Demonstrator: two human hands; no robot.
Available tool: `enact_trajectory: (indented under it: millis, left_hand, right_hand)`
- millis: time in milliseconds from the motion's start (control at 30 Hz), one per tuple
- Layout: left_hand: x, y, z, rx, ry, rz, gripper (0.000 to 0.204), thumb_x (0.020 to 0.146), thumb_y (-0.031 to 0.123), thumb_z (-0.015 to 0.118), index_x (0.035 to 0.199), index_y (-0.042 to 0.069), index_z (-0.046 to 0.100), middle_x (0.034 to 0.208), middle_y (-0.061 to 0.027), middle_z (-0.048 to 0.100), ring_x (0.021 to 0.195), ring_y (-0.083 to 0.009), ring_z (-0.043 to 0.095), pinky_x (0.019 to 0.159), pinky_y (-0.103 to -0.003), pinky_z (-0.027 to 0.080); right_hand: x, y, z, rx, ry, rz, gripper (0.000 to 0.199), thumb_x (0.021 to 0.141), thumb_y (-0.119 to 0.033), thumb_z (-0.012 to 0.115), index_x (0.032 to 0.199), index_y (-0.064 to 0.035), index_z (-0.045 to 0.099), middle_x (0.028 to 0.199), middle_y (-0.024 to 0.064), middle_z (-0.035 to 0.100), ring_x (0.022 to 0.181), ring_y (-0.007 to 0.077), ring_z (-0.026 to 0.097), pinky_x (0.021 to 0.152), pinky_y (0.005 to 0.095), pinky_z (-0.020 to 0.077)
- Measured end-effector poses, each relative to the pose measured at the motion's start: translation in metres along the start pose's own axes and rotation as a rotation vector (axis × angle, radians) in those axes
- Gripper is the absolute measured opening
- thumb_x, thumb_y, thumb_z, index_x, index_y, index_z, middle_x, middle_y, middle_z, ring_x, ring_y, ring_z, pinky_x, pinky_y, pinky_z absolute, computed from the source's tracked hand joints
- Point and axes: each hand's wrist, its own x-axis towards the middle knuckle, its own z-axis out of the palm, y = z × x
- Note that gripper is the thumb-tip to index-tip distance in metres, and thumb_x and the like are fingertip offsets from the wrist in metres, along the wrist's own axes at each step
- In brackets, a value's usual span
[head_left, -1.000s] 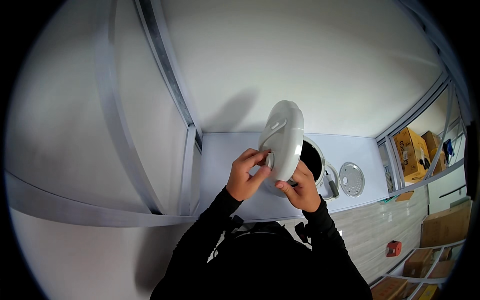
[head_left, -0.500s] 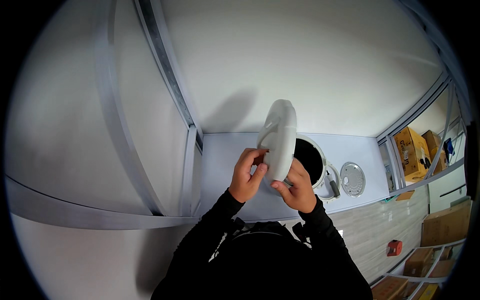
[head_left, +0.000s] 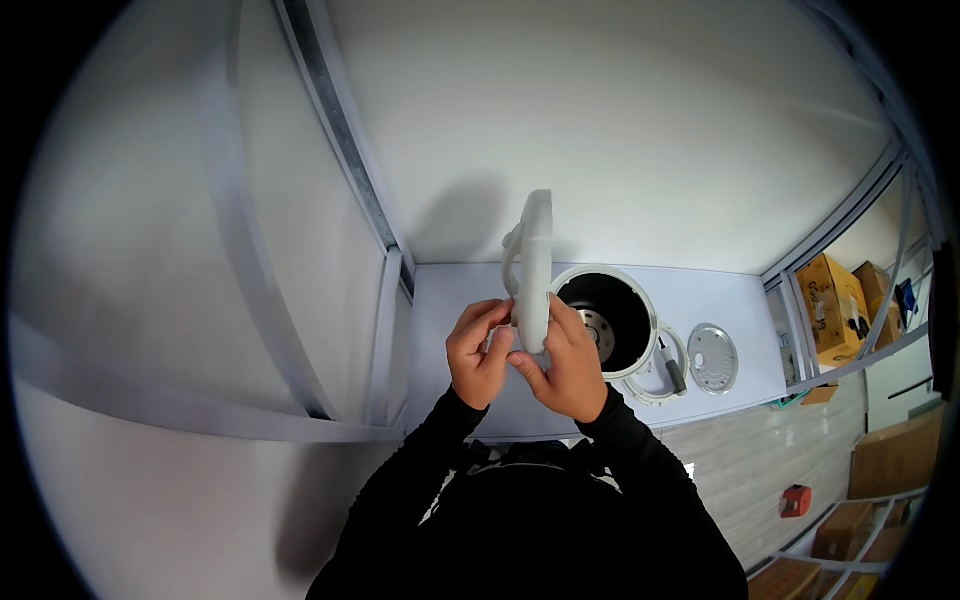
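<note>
white lid (head_left: 537, 262), one, in fingers (head_left: 486, 320); pot (head_left: 628, 318), one

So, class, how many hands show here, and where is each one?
2. The left hand is at the lower left of the upright white lid; the right hand is at its lower right. Some fingers are partly hidden.
</note>
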Motion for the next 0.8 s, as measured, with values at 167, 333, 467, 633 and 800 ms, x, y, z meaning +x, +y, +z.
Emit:
enact_trajectory:
  millis: [167,333,467,633,800]
  left_hand:
    - [0.004,0.002,-0.008,-0.123,-0.081,0.059,0.051,0.089,0.007,0.076,0.135,-0.005,0.058,0.129,-0.0144,0.055,0.113,-0.0254,0.063,0.099,-0.04,0.053]
    - [0.003,0.004,-0.001,0.006,-0.08,0.002,0.066,0.075,0.006,0.087,0.132,-0.002,0.053,0.127,-0.0126,0.053,0.114,-0.0243,0.062,0.097,-0.04,0.054]
    - [0.007,0.01,0.012,0.098,-0.086,0.04,0.071,0.069,0.004,0.09,0.129,0.0,0.052,0.125,-0.0121,0.053,0.112,-0.0234,0.062,0.096,-0.039,0.055]
    - [0.004,0.014,0.017,0.145,-0.102,0.063,0.07,0.074,0.004,0.088,0.132,-0.002,0.049,0.128,-0.0104,0.051,0.118,-0.0223,0.059,0.103,-0.039,0.05]
    - [0.002,0.01,0.019,0.17,-0.065,0.091,0.068,0.074,0.002,0.086,0.131,-0.001,0.05,0.128,-0.0144,0.051,0.114,-0.0249,0.061,0.095,-0.039,0.056]
  right_hand:
    - [0.002,-0.009,-0.003,0.06,-0.036,-0.016,0.049,0.088,-0.026,0.074,0.123,0.0039,0.056,0.153,0.029,0.042,0.106,0.0452,0.058,0.092,0.0474,0.0484]
    - [0.0,0.002,-0.023,0.175,-0.225,-0.031,0.047,0.089,-0.016,0.068,0.128,0.004,0.054,0.158,0.0276,0.036,0.116,0.0451,0.054,0.1,0.0466,0.0445]
    - [-0.002,0.012,-0.034,0.261,-0.304,-0.014,0.048,0.088,-0.004,0.065,0.135,0.002,0.053,0.16,0.0261,0.034,0.115,0.0433,0.055,0.101,0.047,0.045]
    - [-0.009,0.024,-0.042,0.303,-0.183,0.037,0.057,0.089,0.004,0.064,0.144,-0.0018,0.05,0.148,0.026,0.04,0.112,0.038,0.058,0.095,0.0433,0.0495]
    - [-0.012,0.033,-0.041,0.389,-0.038,0.18,0.051,0.091,0.0,0.068,0.139,-0.0044,0.052,0.134,0.0224,0.044,0.105,0.0366,0.061,0.091,0.0401,0.0516]
